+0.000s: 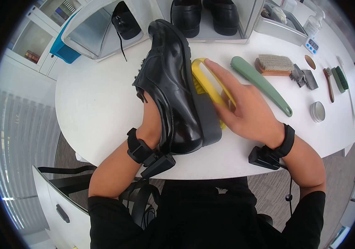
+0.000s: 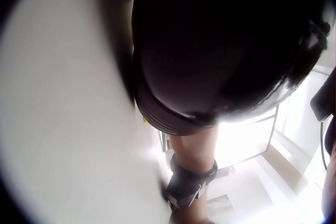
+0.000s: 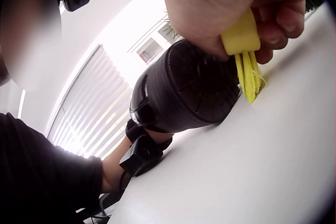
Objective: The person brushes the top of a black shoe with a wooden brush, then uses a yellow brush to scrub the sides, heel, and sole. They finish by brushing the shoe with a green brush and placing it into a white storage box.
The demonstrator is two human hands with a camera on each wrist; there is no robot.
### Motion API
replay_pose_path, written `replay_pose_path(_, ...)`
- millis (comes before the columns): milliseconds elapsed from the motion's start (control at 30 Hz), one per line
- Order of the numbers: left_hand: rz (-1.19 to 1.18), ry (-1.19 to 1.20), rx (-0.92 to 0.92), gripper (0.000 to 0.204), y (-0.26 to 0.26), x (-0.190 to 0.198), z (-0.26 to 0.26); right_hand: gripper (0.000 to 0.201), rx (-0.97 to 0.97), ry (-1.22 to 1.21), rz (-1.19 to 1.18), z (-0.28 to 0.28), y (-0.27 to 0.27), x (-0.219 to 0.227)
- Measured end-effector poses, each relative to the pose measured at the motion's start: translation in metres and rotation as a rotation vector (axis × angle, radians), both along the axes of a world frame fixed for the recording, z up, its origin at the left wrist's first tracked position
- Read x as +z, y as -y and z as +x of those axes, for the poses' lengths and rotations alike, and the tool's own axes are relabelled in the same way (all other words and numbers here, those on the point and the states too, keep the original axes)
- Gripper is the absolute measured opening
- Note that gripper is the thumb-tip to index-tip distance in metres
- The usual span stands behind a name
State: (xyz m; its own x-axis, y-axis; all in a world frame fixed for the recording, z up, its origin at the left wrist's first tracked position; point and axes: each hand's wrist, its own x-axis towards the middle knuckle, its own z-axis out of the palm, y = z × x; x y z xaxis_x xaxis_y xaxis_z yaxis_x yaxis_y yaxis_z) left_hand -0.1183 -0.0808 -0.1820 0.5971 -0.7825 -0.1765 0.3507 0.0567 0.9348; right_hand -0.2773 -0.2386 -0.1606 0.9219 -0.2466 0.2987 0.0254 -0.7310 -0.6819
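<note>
A glossy black lace-up shoe lies tilted on its side above the white table, its sole facing right. The left hand reaches in at the shoe's opening, its fingers hidden by the shoe; in the left wrist view the shoe fills the upper part. The right hand grips a yellow brush by its looped handle, with the bristles against or close beside the sole. In the right wrist view, the right hand curls round the brush, whose yellow bristles point down beside the sole.
Right of the hand lie a green shoehorn, a wooden brush, grey pieces, a round tin and small brushes. Behind stand other black shoes, a white box, a metal tray and a timer.
</note>
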Motion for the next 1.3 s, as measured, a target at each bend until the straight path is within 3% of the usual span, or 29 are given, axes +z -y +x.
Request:
replay_pose_path(167,0.018,-0.072,0.022,0.071,0.000,-0.001,0.001,0.080,-0.002,-0.010,0.001,0.000,0.000,0.000)
replay_pose_path(667,-0.006,0.006,-0.014,0.071,-0.003,-0.004,0.003,0.079,0.002,-0.016,0.024,0.000,0.000,0.000)
replay_pose_path(1100,-0.047,0.185,-0.071,0.068,-0.006,-0.011,0.007,0.079,0.001,-0.014,0.006,0.000,0.000,-0.001)
replay_pose_path(1233,-0.083,0.055,-0.034,0.055,-0.005,-0.006,0.004,0.079,0.002,-0.017,0.011,0.000,0.000,-0.001)
replay_pose_path(1300,-0.182,-0.164,-0.007,0.049,-0.005,-0.005,0.003,0.079,0.002,-0.016,0.013,0.000,0.000,-0.001)
